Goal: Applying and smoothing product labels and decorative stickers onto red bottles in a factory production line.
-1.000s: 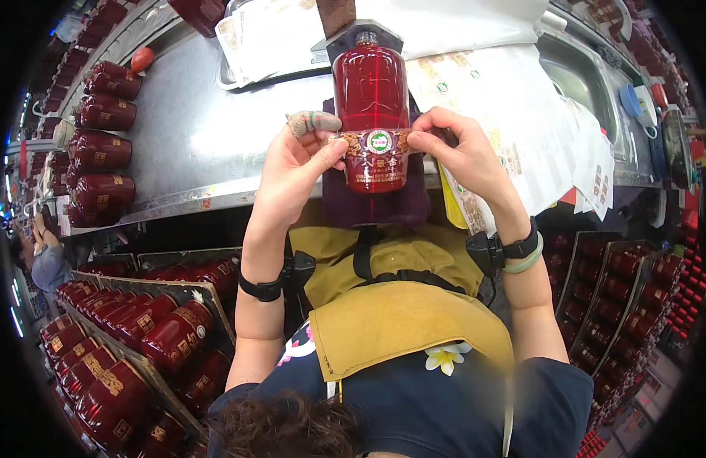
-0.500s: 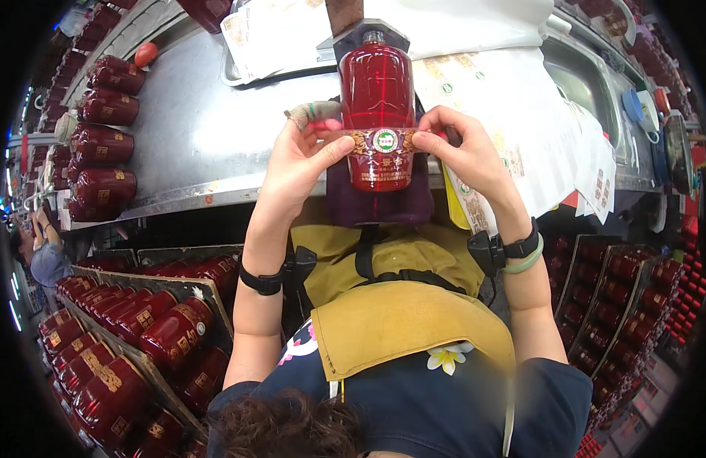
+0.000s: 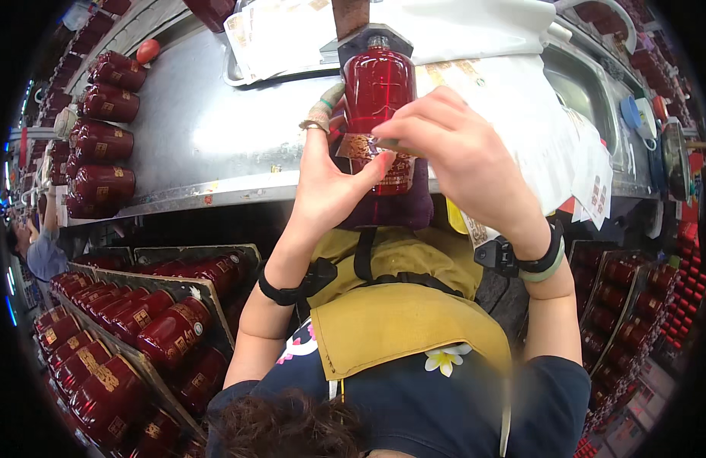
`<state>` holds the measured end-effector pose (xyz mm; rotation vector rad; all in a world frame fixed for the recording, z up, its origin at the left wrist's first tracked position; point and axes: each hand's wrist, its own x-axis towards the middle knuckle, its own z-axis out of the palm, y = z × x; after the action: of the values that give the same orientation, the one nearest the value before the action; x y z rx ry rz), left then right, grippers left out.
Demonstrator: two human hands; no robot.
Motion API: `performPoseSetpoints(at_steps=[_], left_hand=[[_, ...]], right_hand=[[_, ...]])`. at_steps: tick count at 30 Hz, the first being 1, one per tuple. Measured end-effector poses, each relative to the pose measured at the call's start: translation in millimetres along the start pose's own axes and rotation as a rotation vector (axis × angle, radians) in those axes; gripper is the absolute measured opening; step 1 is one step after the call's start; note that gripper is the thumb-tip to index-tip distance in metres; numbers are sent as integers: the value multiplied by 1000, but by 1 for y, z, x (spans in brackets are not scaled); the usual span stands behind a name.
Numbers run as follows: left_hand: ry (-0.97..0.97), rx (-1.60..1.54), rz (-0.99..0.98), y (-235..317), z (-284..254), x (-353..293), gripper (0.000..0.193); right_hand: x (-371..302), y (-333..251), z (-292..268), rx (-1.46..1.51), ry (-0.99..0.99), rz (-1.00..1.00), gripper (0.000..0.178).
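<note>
A clear-necked bottle of dark red glass (image 3: 377,80) lies tilted in a dark holder, its neck away from me and its base on a purple cushion (image 3: 410,215). Across its lower front runs a gold-patterned label strip (image 3: 357,145), whose left end stands out past the glass. My left hand (image 3: 322,179), with fabric finger covers (image 3: 320,113), is closed around the bottle's left side, thumb on the front below the strip. Bent over the bottle from the right, my right hand (image 3: 464,156) has its fingers pinched together at the strip's middle; anything between them is hidden.
Several red jars (image 3: 101,145) line the left of the metal bench (image 3: 204,130). White label sheets (image 3: 513,114) cover its right side, near a sink (image 3: 578,80). Crates of red bottles (image 3: 170,332) stand low left, with racks (image 3: 624,294) at right. Another person (image 3: 48,252) is far left.
My right hand has come off the strip's right end and moved left over its middle. My left hand has shifted right, from the strip's left end to around the bottle.
</note>
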<state>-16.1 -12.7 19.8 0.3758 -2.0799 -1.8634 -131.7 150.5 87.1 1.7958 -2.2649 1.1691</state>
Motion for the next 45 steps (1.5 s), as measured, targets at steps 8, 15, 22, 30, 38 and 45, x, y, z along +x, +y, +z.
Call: performPoseSetpoints(at_steps=[8, 15, 22, 30, 38, 45], left_hand=[[-82, 97, -136, -5, -38, -4, 79], [-104, -198, -329, -20, -44, -5, 38], [-133, -446, -314, -20, -50, -1, 37], [-68, -395, -312, -30, -43, 3, 40], [-40, -268, -297, -33, -39, 3, 43], [418, 200, 193, -41, -20, -24, 49]], right_hand=[[-6, 11, -1, 47, 167, 340, 25], [-26, 9, 40, 379, 147, 812, 72], [-23, 10, 44, 525, 160, 858, 77], [-23, 9, 43, 511, 157, 877, 75], [-28, 13, 46, 544, 178, 889, 77], [-45, 8, 31, 6, 2, 393, 127]])
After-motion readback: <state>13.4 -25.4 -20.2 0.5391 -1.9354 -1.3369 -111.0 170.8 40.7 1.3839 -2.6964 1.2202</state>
